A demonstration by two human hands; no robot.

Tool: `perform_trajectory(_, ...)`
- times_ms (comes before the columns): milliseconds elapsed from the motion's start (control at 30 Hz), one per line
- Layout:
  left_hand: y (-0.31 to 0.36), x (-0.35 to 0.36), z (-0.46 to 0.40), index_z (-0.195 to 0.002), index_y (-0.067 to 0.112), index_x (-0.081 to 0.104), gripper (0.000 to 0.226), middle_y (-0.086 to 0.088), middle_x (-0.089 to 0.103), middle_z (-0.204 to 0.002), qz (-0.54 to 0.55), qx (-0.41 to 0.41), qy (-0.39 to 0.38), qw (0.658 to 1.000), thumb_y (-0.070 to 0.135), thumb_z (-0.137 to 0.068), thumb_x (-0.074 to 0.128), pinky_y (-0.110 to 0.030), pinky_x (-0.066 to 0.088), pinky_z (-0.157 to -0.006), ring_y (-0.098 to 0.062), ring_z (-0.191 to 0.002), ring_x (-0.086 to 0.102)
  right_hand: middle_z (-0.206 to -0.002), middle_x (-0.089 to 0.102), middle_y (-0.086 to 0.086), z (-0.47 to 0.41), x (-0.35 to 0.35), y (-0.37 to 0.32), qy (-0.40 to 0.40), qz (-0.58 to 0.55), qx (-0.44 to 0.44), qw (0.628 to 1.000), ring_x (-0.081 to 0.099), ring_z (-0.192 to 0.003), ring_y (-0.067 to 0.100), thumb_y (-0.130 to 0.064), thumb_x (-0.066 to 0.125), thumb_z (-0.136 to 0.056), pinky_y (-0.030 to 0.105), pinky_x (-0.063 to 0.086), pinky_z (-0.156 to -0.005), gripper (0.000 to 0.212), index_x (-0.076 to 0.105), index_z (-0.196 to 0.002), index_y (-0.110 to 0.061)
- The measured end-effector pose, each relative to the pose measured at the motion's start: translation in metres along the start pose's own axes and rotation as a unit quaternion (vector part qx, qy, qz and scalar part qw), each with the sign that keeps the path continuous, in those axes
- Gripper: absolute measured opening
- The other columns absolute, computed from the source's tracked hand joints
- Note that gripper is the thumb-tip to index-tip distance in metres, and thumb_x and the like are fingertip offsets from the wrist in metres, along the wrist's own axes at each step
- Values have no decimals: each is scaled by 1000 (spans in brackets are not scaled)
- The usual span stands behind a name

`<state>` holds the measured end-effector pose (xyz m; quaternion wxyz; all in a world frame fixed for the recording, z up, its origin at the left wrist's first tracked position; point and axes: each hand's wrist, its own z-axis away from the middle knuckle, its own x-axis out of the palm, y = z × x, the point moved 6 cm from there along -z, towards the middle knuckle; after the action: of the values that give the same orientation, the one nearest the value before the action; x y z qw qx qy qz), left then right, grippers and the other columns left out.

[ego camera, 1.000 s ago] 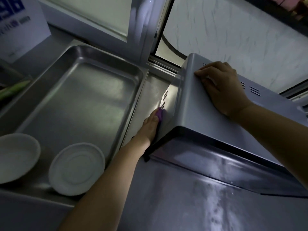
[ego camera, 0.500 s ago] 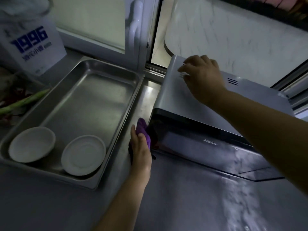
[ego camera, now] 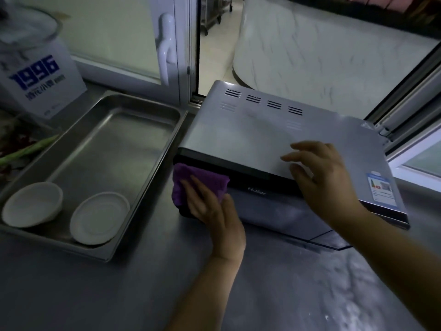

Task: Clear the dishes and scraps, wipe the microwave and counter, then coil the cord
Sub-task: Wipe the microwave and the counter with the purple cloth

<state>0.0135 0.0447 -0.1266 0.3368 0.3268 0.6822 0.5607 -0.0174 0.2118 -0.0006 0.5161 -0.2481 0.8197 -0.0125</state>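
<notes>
A silver microwave [ego camera: 250, 132] with a dark glass door stands on the steel counter [ego camera: 119, 295] at centre right. My left hand [ego camera: 210, 211] presses a purple cloth [ego camera: 200, 185] flat against the left end of the door. My right hand [ego camera: 327, 180] hovers over the front edge of the microwave's top, fingers spread, holding nothing. To the left, a steel tray [ego camera: 133, 144] holds a white bowl [ego camera: 32, 204] and a white plate [ego camera: 99, 217] at its near end. The cord is not visible.
A white box printed "1996" [ego camera: 40, 82] stands at the back left, with green vegetable scraps [ego camera: 26, 149] beside the tray. Behind the microwave is a sliding window frame with a white handle [ego camera: 165, 46]. A blue label [ego camera: 381, 189] sits on the microwave's right top.
My left hand brought the cloth from the microwave's left side round to the door front. My right hand slid from the back left corner of the top to its front edge.
</notes>
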Motion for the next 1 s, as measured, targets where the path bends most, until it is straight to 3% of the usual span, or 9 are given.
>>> perform_trajectory(167, 2, -41, -16, -130, 17, 48, 47, -6, 43, -137, -15, 27, 103, 994, 6, -84, 48, -38, 38, -104, -26, -125, 45, -112, 63, 13, 28, -8, 4, 13, -16, -4, 1000, 56, -101, 36, -7, 57, -82, 45, 42, -84, 21, 72, -97, -10)
perform_trajectory(333, 15, -54, -31, -122, 7, 42, 60, -12, 53, -120, -4, -28, 109, 994, 9, -71, 76, -14, 48, -76, -20, -95, 60, -111, 64, 12, 45, -3, -19, 18, -15, -24, 999, 57, -101, 34, -9, 58, -83, 41, 39, -86, 21, 72, -98, -11)
perform_trajectory(433, 19, -63, -43, -100, 18, 51, 44, -1, 62, -94, -60, -39, 71, 995, 18, -65, 79, -28, 49, -71, -23, -84, 63, -113, 63, 9, 54, 5, -47, 11, -25, -31, 999, 56, -101, 30, -11, 55, -82, 39, 39, -86, 25, 71, -101, -13)
perform_trajectory(533, 25, -68, -48, -84, 16, 64, 29, -5, 66, -76, -173, -9, -20, 985, 26, -62, 80, -41, 52, -68, -29, -78, 62, -117, 62, 7, 63, 22, -70, -13, -70, -11, 997, 56, -104, 29, -11, 55, -81, 40, 46, -84, 31, 67, -109, -13)
perform_trajectory(633, 28, -71, -40, -75, 27, 66, 20, 1, 67, -72, -123, -20, -146, 981, 23, -62, 80, -40, 55, -62, -20, -70, 65, -123, 56, 0, 71, 43, -83, -27, -174, 64, 982, 51, -114, 15, -12, 62, -84, 34, 46, -94, 43, 56, -126, -16)
perform_trajectory(767, 34, -74, -38, -80, 41, 63, 33, 18, 69, -77, -61, -22, -306, 950, 16, -61, 74, -10, 47, -58, 2, -70, 64, -125, 49, -17, 81, 70, -94, -29, -362, 227, 904, 49, -117, -2, -18, 70, -82, 16, 43, -96, 64, 36, -135, -29)
perform_trajectory(867, 41, -74, -47, -86, 33, 66, 28, 13, 71, -83, -18, -39, -437, 899, 16, -64, 70, -11, 47, -64, -2, -78, 66, -110, 63, -10, 85, 81, -108, 15, -454, 299, 840, 61, -100, 3, -24, 74, -75, 19, 51, -86, 52, 51, -122, -23)
perform_trajectory(933, 46, -75, -56, -92, 34, 66, 31, 12, 72, -89, -25, -36, -536, 843, 11, -71, 68, -13, 48, -69, -4, -84, 67, -91, 70, -9, 86, 81, -116, 63, -439, 320, 837, 65, -85, 5, -15, 75, -77, 20, 53, -75, 29, 63, -102, -23)
perform_trajectory(1000, 53, -77, -74, -95, 39, 64, 32, 17, 70, -90, -63, 9, -584, 809, 15, -74, 64, -10, 47, -68, 1, -81, 65, -84, 70, -11, 91, 81, -122, 118, -402, 355, 836, 65, -77, 4, -10, 75, -78, 21, 54, -70, 24, 65, -90, -29)
